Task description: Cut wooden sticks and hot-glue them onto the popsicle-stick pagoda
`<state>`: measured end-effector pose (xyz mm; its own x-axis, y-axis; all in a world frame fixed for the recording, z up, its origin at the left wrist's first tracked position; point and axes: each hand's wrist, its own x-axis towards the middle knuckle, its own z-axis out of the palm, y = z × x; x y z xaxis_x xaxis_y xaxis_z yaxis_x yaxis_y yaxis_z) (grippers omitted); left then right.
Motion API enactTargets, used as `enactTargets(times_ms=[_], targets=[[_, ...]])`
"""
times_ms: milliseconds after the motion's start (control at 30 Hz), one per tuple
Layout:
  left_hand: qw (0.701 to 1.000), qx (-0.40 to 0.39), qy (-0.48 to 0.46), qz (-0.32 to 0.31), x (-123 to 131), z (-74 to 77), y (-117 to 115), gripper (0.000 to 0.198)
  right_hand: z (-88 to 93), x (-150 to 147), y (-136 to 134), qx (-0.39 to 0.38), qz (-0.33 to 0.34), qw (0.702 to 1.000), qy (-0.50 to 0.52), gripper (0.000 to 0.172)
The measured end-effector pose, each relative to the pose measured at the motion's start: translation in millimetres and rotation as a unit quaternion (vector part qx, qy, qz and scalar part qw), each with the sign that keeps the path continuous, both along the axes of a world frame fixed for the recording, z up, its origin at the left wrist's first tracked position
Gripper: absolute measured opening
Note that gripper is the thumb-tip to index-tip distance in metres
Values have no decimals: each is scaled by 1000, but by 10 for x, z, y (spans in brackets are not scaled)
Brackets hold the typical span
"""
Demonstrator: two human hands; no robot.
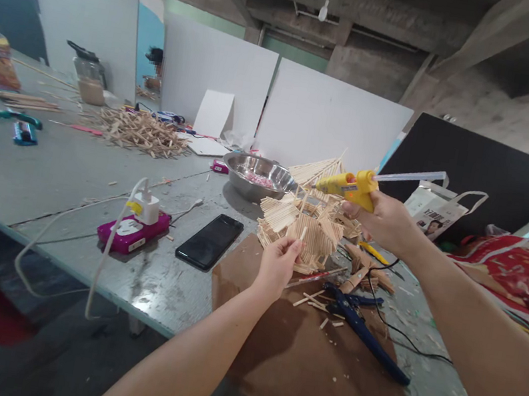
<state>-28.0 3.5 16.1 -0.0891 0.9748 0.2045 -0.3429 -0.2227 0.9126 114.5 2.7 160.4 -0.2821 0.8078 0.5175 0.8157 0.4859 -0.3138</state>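
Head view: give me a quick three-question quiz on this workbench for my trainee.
1. True or false: the right hand holds the yellow hot glue gun.
2. What lies just left of the brown cardboard? A. black phone B. laptop C. coffee mug
3. Short answer: what does the left hand pinch?
Key: 1 true; 2 A; 3 the wooden stick model.
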Motion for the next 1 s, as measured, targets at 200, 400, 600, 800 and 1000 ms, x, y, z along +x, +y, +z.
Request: enactTargets(times_ms=[200,400,600,800,1000], targets=[[1000,1,2,2,-3,7,-4,24,-24,30,-11,-4,9,1000,2,36],[1000,3,0,1,-3,14,-13,24,-17,58,17,8,28,999,22,33],[1000,7,11,-1,-10,13,-7,23,28,32,22,1,17,999,35,35],[1000,0,4,1,-7,25,-14,24,23,29,26,-7,20,999,43,32],[1000,-8,-9,-1,-5,24,-14,26,1,30,20,-5,40,999,31,32]])
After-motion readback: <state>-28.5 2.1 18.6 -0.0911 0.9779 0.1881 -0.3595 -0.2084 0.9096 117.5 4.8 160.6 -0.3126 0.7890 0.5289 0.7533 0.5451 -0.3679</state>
